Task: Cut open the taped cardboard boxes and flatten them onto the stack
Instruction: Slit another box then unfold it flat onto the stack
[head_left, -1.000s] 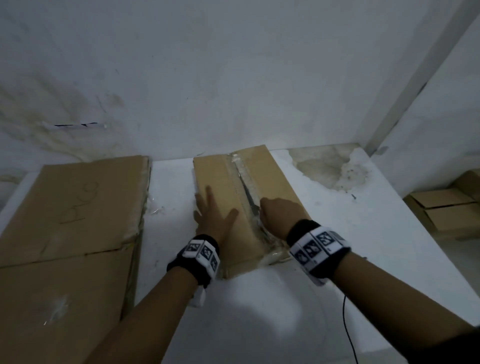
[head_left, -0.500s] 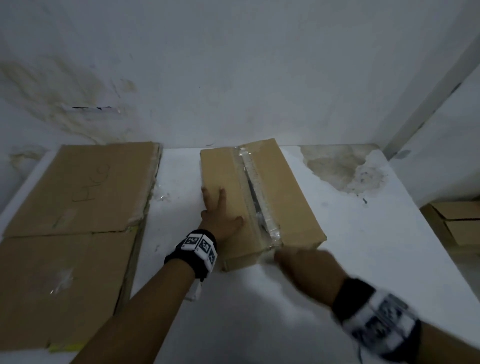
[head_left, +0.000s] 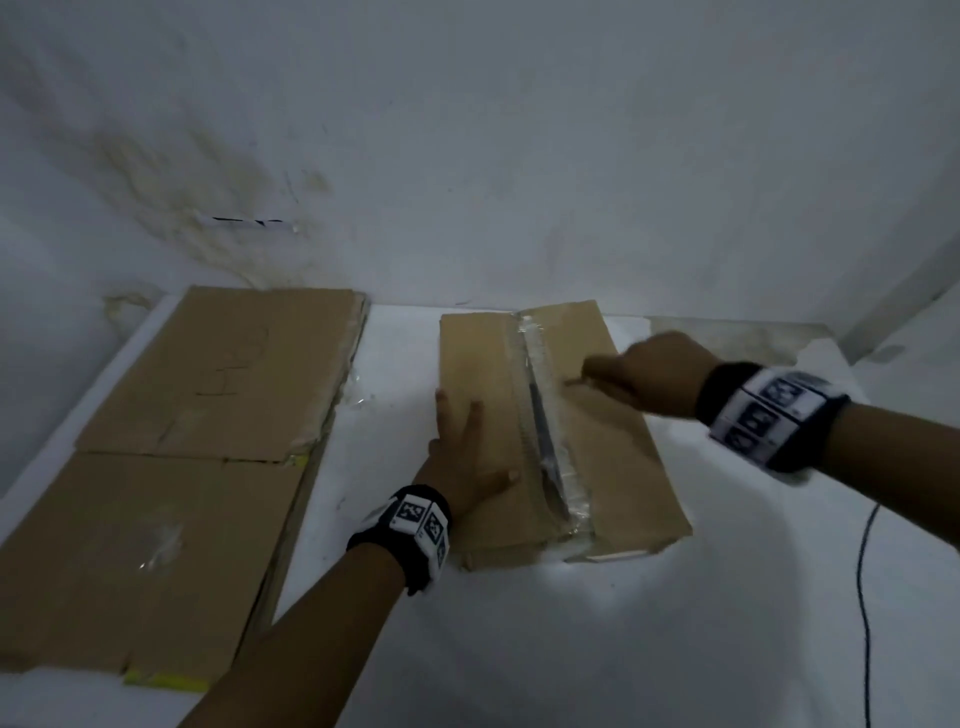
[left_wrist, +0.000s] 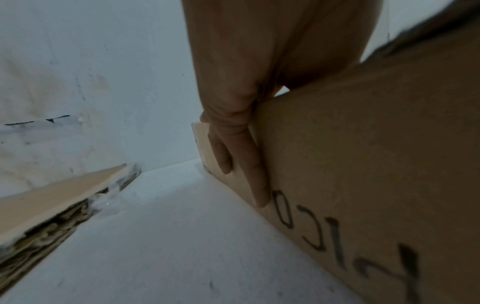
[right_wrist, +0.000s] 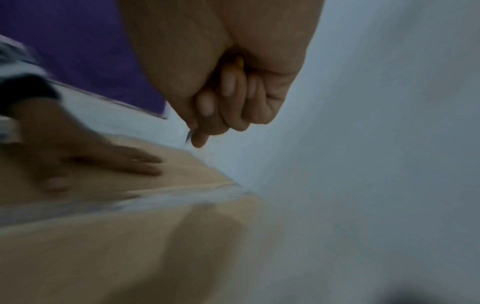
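We have the cardboard box (head_left: 558, 431) lying flat on the white table (head_left: 623, 639), centre of the head view, long axis running from the near edge away toward the back wall (head_left: 519, 156), far end angled slightly left. Clear tape (head_left: 540, 410) runs along that same axis down the middle seam; a dark slit shows along the seam through the near and middle stretch. The box's left side face carries handwritten black marker, visible in the left wrist view, reading unclear. Our left hand (head_left: 462, 457) lies flat on the left top flap, fingers straight and spread, thumb out toward the seam; in the left wrist view its fingers (left_wrist: 233, 156) reach over the left top edge onto the side face. Nothing gripped, just pressing. Our right hand (head_left: 654, 371) is clenched over the right flap near the far half of the box, fingers curled round a small cutter (right_wrist: 189, 136); only a thin blade tip shows below the fist, plus a bit of orange inside the grip. The tip points toward the tape line; contact we cannot tell, frame is blurred. The flattened cardboard stack (head_left: 171, 467) sits on the table's left side, apart from the box, white surface between them. A dark cable (head_left: 865, 597) trails across the table at right.
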